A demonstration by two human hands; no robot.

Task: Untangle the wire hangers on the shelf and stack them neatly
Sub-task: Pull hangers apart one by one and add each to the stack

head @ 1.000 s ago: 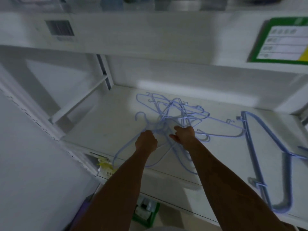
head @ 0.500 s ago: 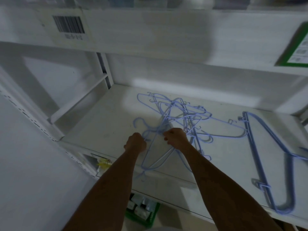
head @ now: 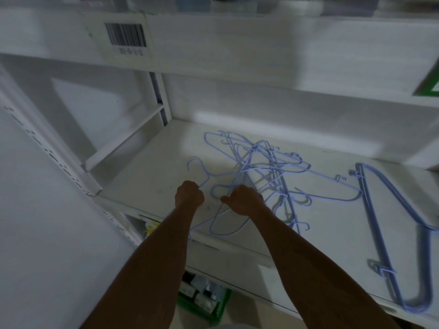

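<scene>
From the head camera, a white shelf (head: 152,176) runs across the frame under a deeper upper shelf that carries a barcode label (head: 125,35) on its front edge. A tangle of pale blue wire hangers (head: 259,167) lies near the middle of the shelf, hooks and shoulders crossing one another at many angles. The left hand (head: 189,194) is curled into a fist at the near left edge of the tangle, closed around a single hanger (head: 198,168) whose hook points away to the left. The right hand (head: 242,200) is just beside it, fingers folded around wires at the front of the tangle; which hanger it grips cannot be told. A loop of wire (head: 225,230) reaches out over the shelf's front lip between the two forearms. Well apart to the right, a neat stack of hangers (head: 380,210) lies flat on the shelf. Below the shelf, a green bin (head: 218,312) with small packages shows between the arms.
</scene>
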